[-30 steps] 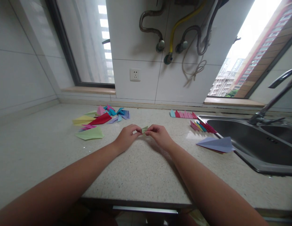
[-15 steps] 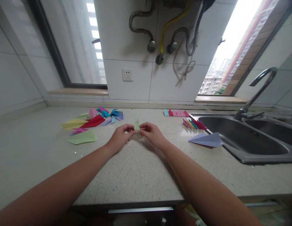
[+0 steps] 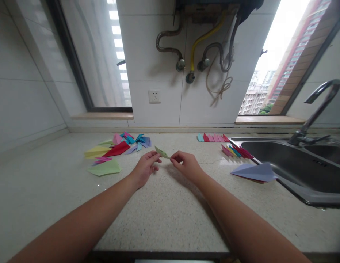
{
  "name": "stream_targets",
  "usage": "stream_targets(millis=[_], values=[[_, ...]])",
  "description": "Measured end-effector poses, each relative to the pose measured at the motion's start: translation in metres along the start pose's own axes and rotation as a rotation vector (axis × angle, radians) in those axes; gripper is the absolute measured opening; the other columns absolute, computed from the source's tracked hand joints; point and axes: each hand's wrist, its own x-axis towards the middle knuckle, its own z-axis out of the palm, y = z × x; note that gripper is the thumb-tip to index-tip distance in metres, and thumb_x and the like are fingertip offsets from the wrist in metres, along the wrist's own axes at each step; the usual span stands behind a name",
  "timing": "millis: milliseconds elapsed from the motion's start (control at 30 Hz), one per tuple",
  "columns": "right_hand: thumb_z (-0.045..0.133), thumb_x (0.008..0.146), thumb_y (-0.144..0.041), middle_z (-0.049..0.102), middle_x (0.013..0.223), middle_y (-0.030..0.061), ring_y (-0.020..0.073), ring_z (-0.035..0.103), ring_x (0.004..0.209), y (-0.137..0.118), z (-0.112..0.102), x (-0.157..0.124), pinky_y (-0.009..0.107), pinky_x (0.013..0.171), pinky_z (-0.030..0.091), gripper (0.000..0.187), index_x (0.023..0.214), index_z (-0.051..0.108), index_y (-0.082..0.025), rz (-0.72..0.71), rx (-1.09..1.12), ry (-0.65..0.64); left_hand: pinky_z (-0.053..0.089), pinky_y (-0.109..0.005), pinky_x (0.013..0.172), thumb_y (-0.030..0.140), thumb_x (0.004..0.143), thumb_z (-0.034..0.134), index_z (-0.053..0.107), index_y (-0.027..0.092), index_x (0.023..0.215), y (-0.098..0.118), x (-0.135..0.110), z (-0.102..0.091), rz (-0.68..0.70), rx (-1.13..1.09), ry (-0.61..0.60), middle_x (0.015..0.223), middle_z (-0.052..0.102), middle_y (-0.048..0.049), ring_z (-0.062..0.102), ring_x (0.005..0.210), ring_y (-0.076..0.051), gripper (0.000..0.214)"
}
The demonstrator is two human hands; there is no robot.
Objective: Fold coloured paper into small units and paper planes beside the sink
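A pale speckled tabletop [image 3: 164,212] spreads across the near part of the scene, with a white tiled wall [image 3: 156,69] rising along its far edge. A tall window [image 3: 93,54] stands on the left of that wall, and another window [image 3: 271,65] on the right looks out on buildings. A steel sink [image 3: 279,160] is set into the right side, with a curved faucet [image 3: 319,109] at its far edge. A yellow pipe [image 3: 202,39] comes down the wall between grey flexible hoses.

On the far left of the tabletop lies a loose cluster of folded papers: yellow ones [image 3: 94,152], a red one [image 3: 117,149], a broad pale green one [image 3: 105,168] nearest, and pink, blue and lavender pieces behind. On the right, a lavender folded paper [image 3: 253,171] rests near the sink, on top of something red.

The left hand [image 3: 146,168] has its thumb and fingers closed on the left part of a small green folded paper, its lower fingers loosely parted. The right hand [image 3: 187,164] pinches the paper's right tip between thumb and forefinger. Farther right sit a row of small folded papers [image 3: 210,138], light blue, red and pink, and a multicoloured group [image 3: 237,151] just beside the sink. A socket [image 3: 154,96] is on the wall. The small green folded paper [image 3: 162,152] is between the two hands, tilted down toward the right.
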Motion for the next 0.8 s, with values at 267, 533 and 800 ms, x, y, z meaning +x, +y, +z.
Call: stream_targets(millis=[267, 533, 800], values=[[0.06, 0.084, -0.022, 0.068, 0.077, 0.0029, 0.0149, 0.062, 0.07, 0.0, -0.006, 0.0, 0.027, 0.068, 0.046, 0.007, 0.084, 0.067, -0.02, -0.116, -0.141, 0.004, 0.041, -0.017, 0.053, 0.032, 0.075, 0.073, 0.067, 0.019, 0.088, 0.0, -0.001, 0.0, 0.063, 0.046, -0.011, 0.098, 0.064, -0.0036, 0.055, 0.081, -0.012, 0.019], [0.06, 0.086, -0.024, 0.069, 0.076, 0.0035, 0.0145, 0.06, 0.068, -0.002, -0.01, -0.001, 0.028, 0.067, 0.044, 0.009, 0.084, 0.067, -0.02, -0.07, -0.172, -0.013, 0.042, -0.018, 0.054, 0.038, 0.076, 0.073, 0.067, 0.019, 0.1, -0.001, -0.001, 0.0, 0.025, 0.047, 0.032, 0.106, 0.064, -0.0071, 0.056, 0.082, -0.013, 0.032], [0.063, 0.083, -0.038, 0.069, 0.076, 0.0043, 0.0146, 0.059, 0.067, 0.002, -0.016, 0.004, 0.03, 0.066, 0.046, 0.019, 0.08, 0.066, -0.019, 0.235, 0.327, 0.145, 0.043, -0.02, 0.051, 0.044, 0.076, 0.071, 0.066, 0.016, 0.105, -0.006, -0.001, -0.001, -0.006, 0.174, 0.02, 0.105, 0.067, -0.0118, 0.059, 0.08, -0.016, 0.04]])
